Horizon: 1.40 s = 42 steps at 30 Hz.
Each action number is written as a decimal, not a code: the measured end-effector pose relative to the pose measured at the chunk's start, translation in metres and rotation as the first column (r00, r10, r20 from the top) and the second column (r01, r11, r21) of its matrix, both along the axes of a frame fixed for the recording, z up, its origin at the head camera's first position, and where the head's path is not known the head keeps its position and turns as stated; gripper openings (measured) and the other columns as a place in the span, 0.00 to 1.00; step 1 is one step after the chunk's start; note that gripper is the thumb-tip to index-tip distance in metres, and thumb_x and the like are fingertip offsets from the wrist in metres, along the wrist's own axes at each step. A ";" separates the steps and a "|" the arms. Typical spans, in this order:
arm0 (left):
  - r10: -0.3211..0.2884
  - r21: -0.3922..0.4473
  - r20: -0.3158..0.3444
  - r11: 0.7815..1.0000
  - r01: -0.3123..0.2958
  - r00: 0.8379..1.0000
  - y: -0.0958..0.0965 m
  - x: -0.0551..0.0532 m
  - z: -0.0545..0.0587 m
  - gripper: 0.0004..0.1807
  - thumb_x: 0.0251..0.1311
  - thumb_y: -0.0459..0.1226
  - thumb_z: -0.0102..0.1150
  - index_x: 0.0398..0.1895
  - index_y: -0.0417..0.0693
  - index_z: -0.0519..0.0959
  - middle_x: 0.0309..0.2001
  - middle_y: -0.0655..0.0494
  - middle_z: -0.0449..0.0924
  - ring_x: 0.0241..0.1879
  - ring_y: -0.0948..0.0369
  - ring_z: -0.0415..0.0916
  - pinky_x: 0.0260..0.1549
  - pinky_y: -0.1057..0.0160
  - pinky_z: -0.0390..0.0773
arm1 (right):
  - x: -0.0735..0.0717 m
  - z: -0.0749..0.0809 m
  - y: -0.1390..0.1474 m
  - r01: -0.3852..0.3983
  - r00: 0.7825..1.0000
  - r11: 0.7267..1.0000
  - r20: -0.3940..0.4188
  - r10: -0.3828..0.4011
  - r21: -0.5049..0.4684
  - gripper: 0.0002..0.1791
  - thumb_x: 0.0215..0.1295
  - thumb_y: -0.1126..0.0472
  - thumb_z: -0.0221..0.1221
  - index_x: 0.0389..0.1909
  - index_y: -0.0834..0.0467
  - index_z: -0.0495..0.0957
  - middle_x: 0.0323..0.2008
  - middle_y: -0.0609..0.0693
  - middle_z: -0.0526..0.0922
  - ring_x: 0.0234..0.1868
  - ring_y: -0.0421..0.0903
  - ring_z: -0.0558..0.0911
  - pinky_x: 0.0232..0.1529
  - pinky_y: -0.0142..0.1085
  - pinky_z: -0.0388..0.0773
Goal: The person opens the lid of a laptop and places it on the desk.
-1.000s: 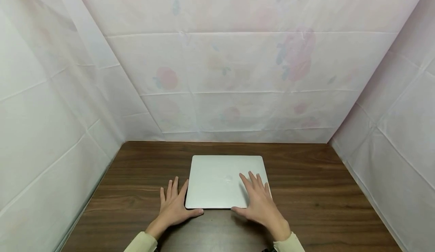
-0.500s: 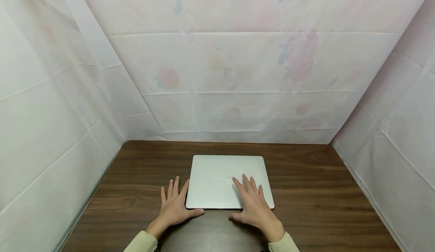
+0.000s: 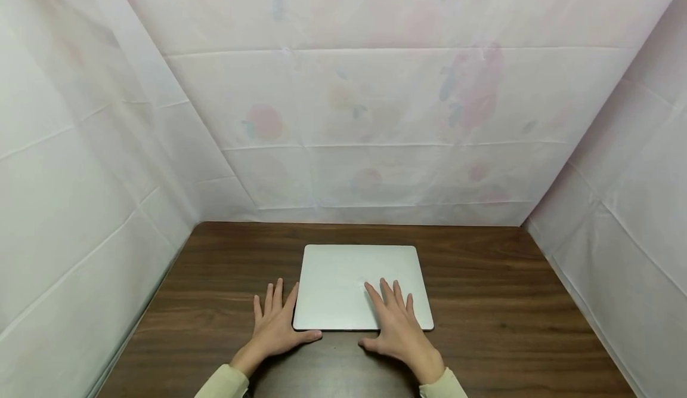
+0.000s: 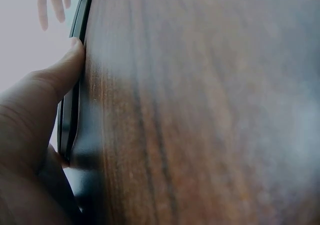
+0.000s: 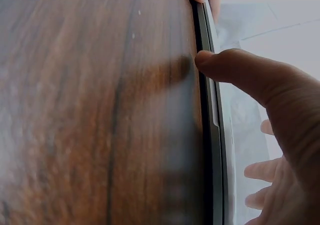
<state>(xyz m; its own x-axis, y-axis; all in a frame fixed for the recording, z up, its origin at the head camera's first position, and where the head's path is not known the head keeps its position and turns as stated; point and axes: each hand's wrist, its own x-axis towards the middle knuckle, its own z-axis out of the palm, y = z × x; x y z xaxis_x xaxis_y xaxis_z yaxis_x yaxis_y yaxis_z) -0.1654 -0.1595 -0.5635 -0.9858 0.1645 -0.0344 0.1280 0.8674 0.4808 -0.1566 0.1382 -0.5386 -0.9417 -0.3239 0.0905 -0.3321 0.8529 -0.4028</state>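
A closed silver laptop [image 3: 335, 272] lies flat on the brown wooden table [image 3: 510, 302]. My left hand [image 3: 275, 329] is spread at its near left corner, index finger along the left side and thumb along the front edge. In the left wrist view, that thumb [image 4: 60, 75] touches the dark front edge. My right hand [image 3: 399, 331] is over the right part of the lid, fingers straight and spread, thumb in front of the near edge. In the right wrist view, the thumb [image 5: 235, 67] is right at the front edge, near the lid's notch.
White cloth with faded pink fruit prints [image 3: 365, 111] hangs behind the table. Plain white cloth walls [image 3: 70, 219] stand at the left and right. Pale sleeve cuffs [image 3: 225, 382] show at both wrists.
My right hand has slid left across the lid, from near its right side toward the middle, its thumb moving left along the front. The left hand and laptop have stayed in place.
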 end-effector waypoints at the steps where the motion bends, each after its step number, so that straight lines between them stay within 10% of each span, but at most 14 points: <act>1: 0.000 0.007 -0.011 1.000 0.000 1.000 0.000 0.000 -0.001 0.73 0.38 0.76 0.70 0.82 0.45 0.55 0.81 0.29 0.39 0.80 0.31 0.33 0.70 0.25 0.28 | 0.000 0.000 0.000 0.001 1.000 1.000 -0.001 -0.001 0.001 0.62 0.43 0.37 0.79 0.79 0.47 0.60 0.77 0.66 0.60 0.78 0.75 0.54 0.67 0.79 0.52; 25: -0.024 0.048 -0.057 0.999 0.027 0.998 0.012 -0.001 -0.008 0.74 0.37 0.77 0.69 0.81 0.42 0.56 0.81 0.28 0.39 0.80 0.30 0.33 0.70 0.25 0.26 | 0.001 -0.005 0.003 0.014 0.998 1.000 -0.070 -0.012 0.028 0.56 0.44 0.38 0.79 0.75 0.50 0.67 0.75 0.64 0.65 0.76 0.76 0.58 0.67 0.77 0.56; 42: -0.017 -0.012 0.039 1.000 0.017 0.999 0.015 -0.002 0.003 0.73 0.39 0.76 0.69 0.83 0.45 0.53 0.82 0.31 0.36 0.81 0.32 0.30 0.71 0.26 0.27 | 0.000 -0.004 0.009 -0.006 0.988 0.998 -0.153 0.014 0.056 0.43 0.49 0.38 0.77 0.65 0.49 0.77 0.67 0.59 0.75 0.70 0.69 0.70 0.65 0.72 0.65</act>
<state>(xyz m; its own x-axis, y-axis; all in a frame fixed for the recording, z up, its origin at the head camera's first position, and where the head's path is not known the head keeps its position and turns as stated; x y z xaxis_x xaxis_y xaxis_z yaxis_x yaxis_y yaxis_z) -0.1677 -0.1444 -0.5601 -0.9807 0.1807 -0.0747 0.1244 0.8712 0.4750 -0.1562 0.1476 -0.5430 -0.9148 -0.3417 0.2156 -0.3949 0.8688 -0.2988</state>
